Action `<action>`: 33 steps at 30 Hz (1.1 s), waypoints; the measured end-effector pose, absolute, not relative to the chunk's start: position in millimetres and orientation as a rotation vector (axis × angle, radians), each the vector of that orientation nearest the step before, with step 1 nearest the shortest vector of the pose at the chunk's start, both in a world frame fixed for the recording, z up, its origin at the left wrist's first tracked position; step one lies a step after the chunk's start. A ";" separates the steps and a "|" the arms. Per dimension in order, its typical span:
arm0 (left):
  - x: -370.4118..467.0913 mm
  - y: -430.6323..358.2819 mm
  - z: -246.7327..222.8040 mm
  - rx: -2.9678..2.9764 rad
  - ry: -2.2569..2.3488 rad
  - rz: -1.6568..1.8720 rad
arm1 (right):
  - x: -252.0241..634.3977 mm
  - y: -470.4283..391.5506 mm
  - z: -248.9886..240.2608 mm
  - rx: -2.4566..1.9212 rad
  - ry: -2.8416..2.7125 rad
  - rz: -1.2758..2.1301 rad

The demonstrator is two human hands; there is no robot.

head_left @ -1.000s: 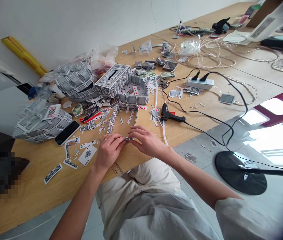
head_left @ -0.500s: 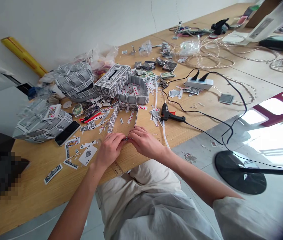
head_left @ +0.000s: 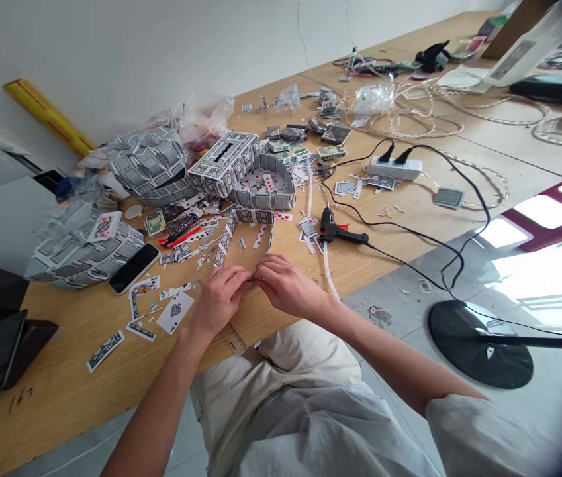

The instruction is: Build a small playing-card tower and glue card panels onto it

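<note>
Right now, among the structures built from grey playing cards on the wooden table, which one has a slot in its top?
The rectangular box of grey playing cards, standing between the rounded card dome and the open curved card tray, alone shows a dark slot on top.

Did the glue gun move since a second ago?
No. The glue gun lies in the same spot on the table, just past the right hand, its cord running the same way. Only the camera shifted slightly.

Bare forearms, no watch or bracelets. Short pale-grey sleeve [head_left: 464, 424] on the right arm — loose, creased fabric. Light beige trousers [head_left: 271, 384] over the lap — wrinkled. Left hand [head_left: 218, 306], right hand [head_left: 285, 286] ungloved.
</note>
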State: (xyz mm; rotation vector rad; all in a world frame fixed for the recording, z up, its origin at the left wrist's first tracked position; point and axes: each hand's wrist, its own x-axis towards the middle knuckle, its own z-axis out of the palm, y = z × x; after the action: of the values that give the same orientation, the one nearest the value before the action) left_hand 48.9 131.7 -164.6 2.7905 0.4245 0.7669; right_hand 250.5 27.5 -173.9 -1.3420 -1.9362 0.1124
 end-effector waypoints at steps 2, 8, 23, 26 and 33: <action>49.8 131.4 -163.5 2.781 0.435 0.758 | 250.5 28.1 -174.9 -1.332 -1.919 0.125; 52.4 129.0 -158.8 2.796 0.414 0.719 | 253.1 28.9 -175.1 -1.357 -1.873 0.130; 54.2 121.3 -163.9 2.816 0.441 0.791 | 255.8 28.1 -174.0 -1.322 -1.826 0.203; 55.2 121.0 -164.4 2.811 0.461 0.801 | 255.7 27.7 -173.0 -1.318 -1.822 0.215; 57.3 121.9 -166.0 2.827 0.432 0.801 | 255.3 27.9 -171.5 -1.333 -1.828 0.230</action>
State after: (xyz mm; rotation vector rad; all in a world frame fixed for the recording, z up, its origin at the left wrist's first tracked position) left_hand 57.3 121.9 -166.0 2.8268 0.4319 0.8013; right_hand 255.3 27.9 -171.5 -1.3326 -1.8281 0.2295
